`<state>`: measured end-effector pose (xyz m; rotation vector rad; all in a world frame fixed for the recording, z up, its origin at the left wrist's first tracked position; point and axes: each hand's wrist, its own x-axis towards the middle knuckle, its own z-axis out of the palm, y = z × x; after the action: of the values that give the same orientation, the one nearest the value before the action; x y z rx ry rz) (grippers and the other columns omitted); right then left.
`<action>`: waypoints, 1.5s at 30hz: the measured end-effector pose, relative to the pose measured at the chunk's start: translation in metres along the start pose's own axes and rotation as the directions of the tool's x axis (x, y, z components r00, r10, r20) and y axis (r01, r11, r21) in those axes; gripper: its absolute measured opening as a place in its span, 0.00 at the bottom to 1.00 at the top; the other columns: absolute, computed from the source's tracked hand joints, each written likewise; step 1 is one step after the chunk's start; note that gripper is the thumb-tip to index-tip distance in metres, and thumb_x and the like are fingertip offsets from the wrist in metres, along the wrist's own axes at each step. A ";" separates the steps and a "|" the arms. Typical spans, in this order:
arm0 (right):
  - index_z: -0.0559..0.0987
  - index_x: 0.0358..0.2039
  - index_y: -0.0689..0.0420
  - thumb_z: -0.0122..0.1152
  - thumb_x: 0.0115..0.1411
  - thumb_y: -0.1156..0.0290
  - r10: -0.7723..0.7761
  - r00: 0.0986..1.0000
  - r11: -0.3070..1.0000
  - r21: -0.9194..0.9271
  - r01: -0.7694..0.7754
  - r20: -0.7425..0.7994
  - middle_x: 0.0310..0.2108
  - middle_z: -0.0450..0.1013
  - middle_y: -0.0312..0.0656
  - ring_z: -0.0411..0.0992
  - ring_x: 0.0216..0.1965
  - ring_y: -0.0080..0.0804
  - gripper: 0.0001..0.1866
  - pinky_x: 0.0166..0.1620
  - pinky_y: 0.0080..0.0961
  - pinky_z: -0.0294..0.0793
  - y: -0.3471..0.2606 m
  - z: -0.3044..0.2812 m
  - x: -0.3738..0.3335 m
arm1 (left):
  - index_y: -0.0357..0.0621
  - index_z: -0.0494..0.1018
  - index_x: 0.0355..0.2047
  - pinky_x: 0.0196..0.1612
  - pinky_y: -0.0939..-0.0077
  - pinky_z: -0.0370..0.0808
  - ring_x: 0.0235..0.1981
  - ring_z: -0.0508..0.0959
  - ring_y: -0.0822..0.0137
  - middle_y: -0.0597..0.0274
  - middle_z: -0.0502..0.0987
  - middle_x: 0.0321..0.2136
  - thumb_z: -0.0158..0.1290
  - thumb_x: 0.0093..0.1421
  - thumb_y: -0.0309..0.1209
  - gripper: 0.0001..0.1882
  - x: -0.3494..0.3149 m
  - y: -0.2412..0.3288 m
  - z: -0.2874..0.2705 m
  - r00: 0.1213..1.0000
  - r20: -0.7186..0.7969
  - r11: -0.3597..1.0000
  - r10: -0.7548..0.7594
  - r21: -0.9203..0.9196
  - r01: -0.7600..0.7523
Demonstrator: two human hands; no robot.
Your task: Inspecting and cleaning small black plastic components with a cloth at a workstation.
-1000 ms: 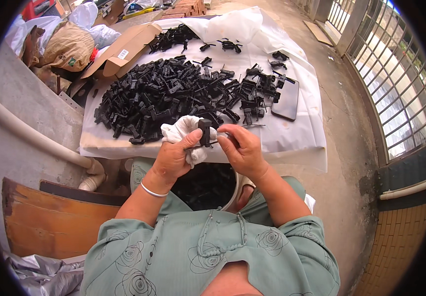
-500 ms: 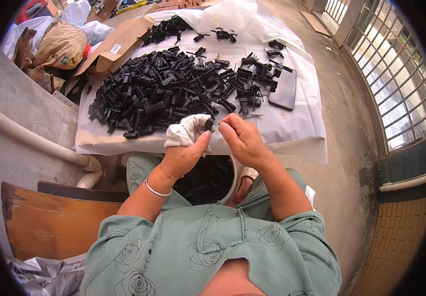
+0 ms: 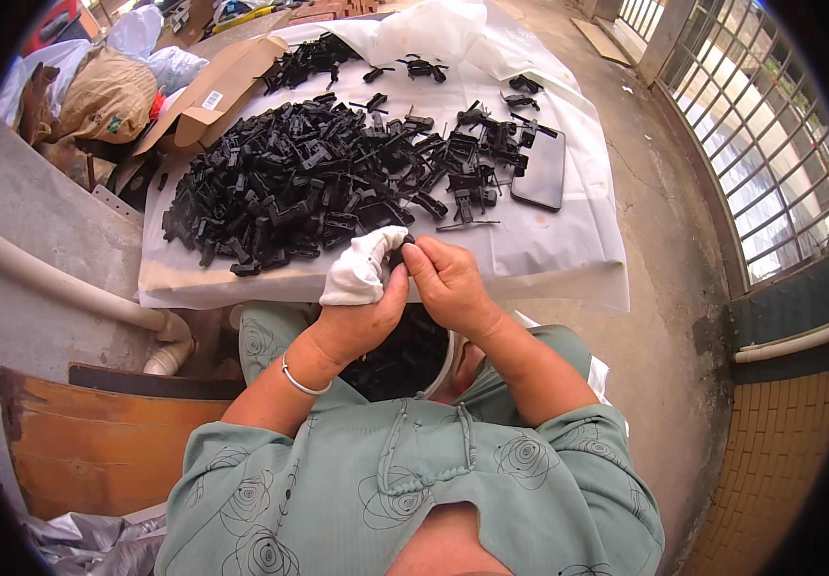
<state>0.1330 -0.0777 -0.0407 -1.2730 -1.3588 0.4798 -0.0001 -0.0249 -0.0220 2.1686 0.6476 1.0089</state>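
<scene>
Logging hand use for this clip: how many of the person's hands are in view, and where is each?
2. The left hand holds a white cloth at the sheet's near edge; the right hand pinches a small black part against it.

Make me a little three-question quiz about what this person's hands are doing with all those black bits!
1. True or false: the left hand holds a white cloth.
2. What lies flat at the right end of the pile of black plastic parts?
A. a red cup
B. a dark flat slab
C. a green ball
3. Fill in: the right hand pinches a small ____ part against the cloth.

Key: 1 true; 2 B; 3 black. The pile lies on a white plastic sheet, and a container of more black parts sits in the lap.
</scene>
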 end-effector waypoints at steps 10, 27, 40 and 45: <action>0.77 0.33 0.61 0.62 0.51 0.75 -0.145 0.974 0.988 -0.020 0.151 0.175 0.19 0.68 0.40 0.65 0.21 0.21 0.08 0.26 0.20 0.65 0.005 -0.023 0.004 | 0.41 0.59 0.50 0.22 0.89 0.63 0.19 0.64 0.81 0.64 0.71 0.30 0.42 0.62 0.25 0.15 0.004 -0.005 -0.019 0.895 0.235 0.469 -0.379 -0.785 0.405; 0.70 0.25 0.62 0.51 0.60 0.69 -0.084 0.974 0.996 0.045 0.076 0.211 0.17 0.64 0.40 0.59 0.18 0.30 0.11 0.24 0.25 0.62 -0.006 -0.017 0.002 | 0.42 0.60 0.45 0.25 0.87 0.64 0.22 0.63 0.79 0.67 0.66 0.32 0.40 0.58 0.23 0.14 -0.004 0.001 -0.015 0.862 0.359 0.669 -0.359 -0.545 0.505; 0.67 0.20 0.63 0.51 0.59 0.70 -0.014 0.985 1.000 0.024 0.010 0.173 0.18 0.65 0.52 0.64 0.19 0.49 0.13 0.24 0.35 0.62 -0.005 0.002 0.012 | 0.33 0.64 0.44 0.45 0.78 0.67 0.38 0.69 0.69 0.56 0.69 0.36 0.42 0.55 0.20 0.15 0.013 -0.003 -0.025 0.983 0.184 1.000 0.010 -0.026 -0.006; 0.73 0.31 0.59 0.57 0.55 0.54 0.027 1.000 0.717 -0.697 -0.021 -0.002 0.24 0.72 0.45 0.74 0.29 0.42 0.18 0.31 0.33 0.73 0.014 -0.007 0.031 | 0.40 0.61 0.55 0.54 0.65 0.65 0.53 0.64 0.45 0.38 0.63 0.51 0.53 0.53 0.26 0.28 0.068 -0.021 -0.070 0.984 -0.070 0.804 0.163 0.588 -0.091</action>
<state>0.1521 -0.0490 -0.0369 -1.9045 -1.6004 -0.0489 -0.0194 0.0584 0.0294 2.7317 0.9827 1.1185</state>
